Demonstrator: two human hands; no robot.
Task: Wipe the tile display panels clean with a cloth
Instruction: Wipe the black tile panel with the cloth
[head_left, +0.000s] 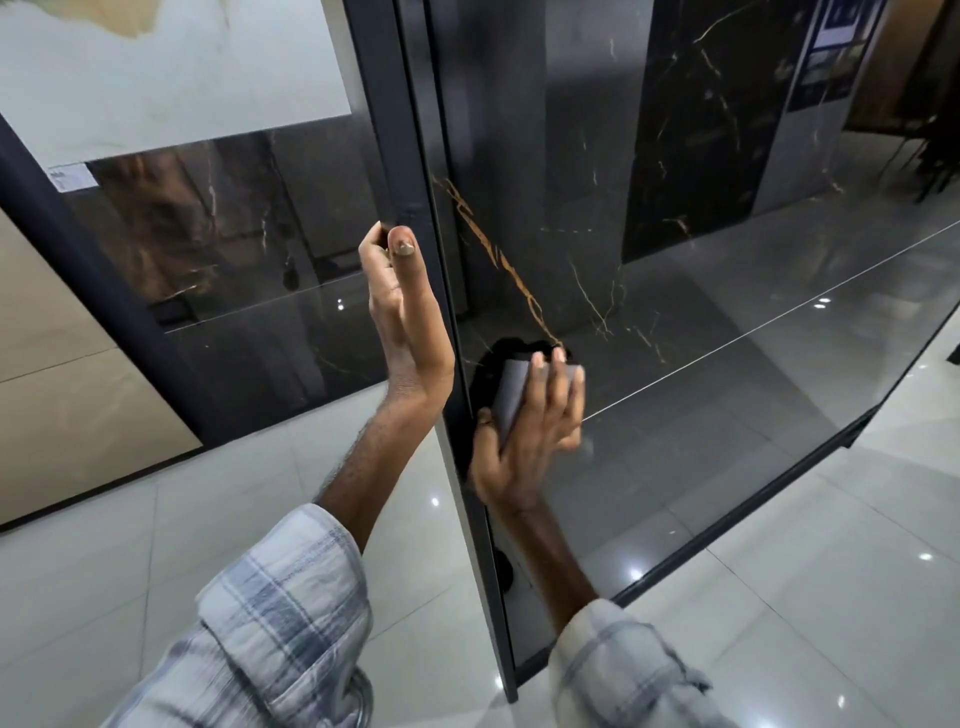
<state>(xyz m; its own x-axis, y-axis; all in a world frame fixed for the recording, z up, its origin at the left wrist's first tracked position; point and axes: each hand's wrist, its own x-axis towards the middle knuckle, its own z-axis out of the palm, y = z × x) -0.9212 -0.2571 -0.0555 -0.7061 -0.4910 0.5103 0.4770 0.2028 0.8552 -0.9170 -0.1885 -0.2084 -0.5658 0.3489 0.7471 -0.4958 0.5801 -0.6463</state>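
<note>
While the black marble panel (675, 312) gleams with no visible smears, wiping looks underway, other panels presumably left; left hand (410, 322) pinches the panel's frame edge; right hand (530, 431) presses the grey cloth (511, 389) flat low on its face.
</note>
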